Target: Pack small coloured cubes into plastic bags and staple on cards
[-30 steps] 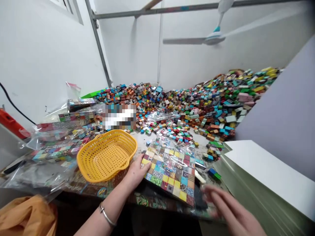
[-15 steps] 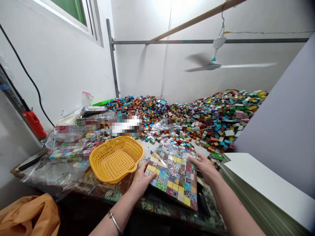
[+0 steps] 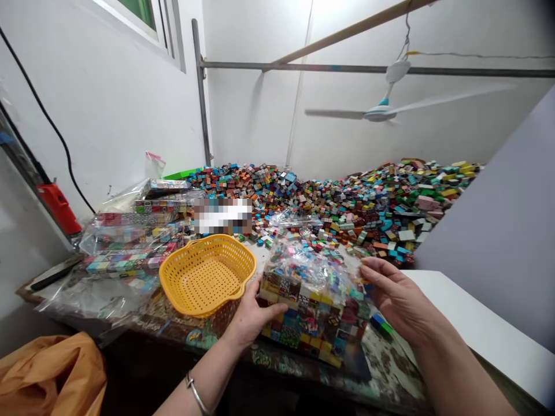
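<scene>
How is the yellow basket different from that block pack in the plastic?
The yellow basket is one colour, but the block pack is a patchwork of many. The basket is open on top with little holes in it; the pack has clear, shiny plastic over it. The basket has rounded corners, while the pack looks boxy. Both are at the near side of the worktable.

White walls (image 3: 251,127) meet at a corner behind a grey metal frame (image 3: 202,98). A fan (image 3: 379,114) hangs below a slanting wooden pole (image 3: 347,36); a window (image 3: 141,10) shows green. The surface (image 3: 403,364) looks worn and stained.
</scene>
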The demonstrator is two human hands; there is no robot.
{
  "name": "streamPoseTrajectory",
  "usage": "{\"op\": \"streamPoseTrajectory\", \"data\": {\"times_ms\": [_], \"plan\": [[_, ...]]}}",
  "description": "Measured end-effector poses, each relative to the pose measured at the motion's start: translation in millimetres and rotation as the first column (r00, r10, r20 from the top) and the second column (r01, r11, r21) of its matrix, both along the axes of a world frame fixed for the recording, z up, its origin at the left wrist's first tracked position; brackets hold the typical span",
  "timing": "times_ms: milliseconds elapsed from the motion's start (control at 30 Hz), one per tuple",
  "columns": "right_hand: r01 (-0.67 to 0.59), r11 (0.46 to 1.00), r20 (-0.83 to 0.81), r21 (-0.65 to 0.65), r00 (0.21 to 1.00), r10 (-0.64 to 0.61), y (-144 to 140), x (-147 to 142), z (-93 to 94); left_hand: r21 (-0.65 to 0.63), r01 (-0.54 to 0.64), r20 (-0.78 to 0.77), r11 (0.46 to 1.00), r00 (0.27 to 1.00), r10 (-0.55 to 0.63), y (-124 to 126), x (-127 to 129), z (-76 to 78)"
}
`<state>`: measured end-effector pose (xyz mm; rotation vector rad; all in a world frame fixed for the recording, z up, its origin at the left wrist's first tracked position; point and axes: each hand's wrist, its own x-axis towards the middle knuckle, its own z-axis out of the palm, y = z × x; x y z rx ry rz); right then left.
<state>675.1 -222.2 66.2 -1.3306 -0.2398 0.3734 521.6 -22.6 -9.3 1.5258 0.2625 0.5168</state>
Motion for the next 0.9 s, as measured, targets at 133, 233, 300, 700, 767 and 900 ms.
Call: {"op": "streamPoseTrajectory", "data": {"times_ms": [133, 233, 300, 700, 767, 900], "plan": [[0.004, 1.000, 0.056, 0.013, 0.998, -0.005, -6, -16, 6.4, -0.061, 0.028, 0.096, 0.998, 0.995, -0.022, -2, 6, 23.9], [0.009, 1.000, 0.098, 0.013, 0.995, -0.011, -9, -24, 9.7, -0.072, 0.062, 0.090, 0.995, 0.994, -0.056, -1, 11, 35.6], [0.012, 1.000, 0.119, -0.005, 0.993, -0.012, -11, -26, 10.1, -0.053, 0.077, 0.078, 0.996, 0.994, -0.073, 1, 15, 39.2], [0.034, 0.976, 0.188, -0.217, 0.982, 0.007, -18, -24, 11.8, -0.147, 0.143, 0.158, 0.979, 0.980, -0.119, 8, 20, 48.0], [-0.002, 0.971, 0.167, -0.238, 0.985, 0.043, -15, -26, 14.8, -0.148, 0.157, 0.160, 0.977, 0.978, -0.133, 8, 19, 48.7], [-0.022, 0.964, 0.128, -0.264, 0.990, 0.057, -11, -25, 15.2, -0.155, 0.140, 0.179, 0.978, 0.978, -0.112, 6, 18, 44.8]]}}
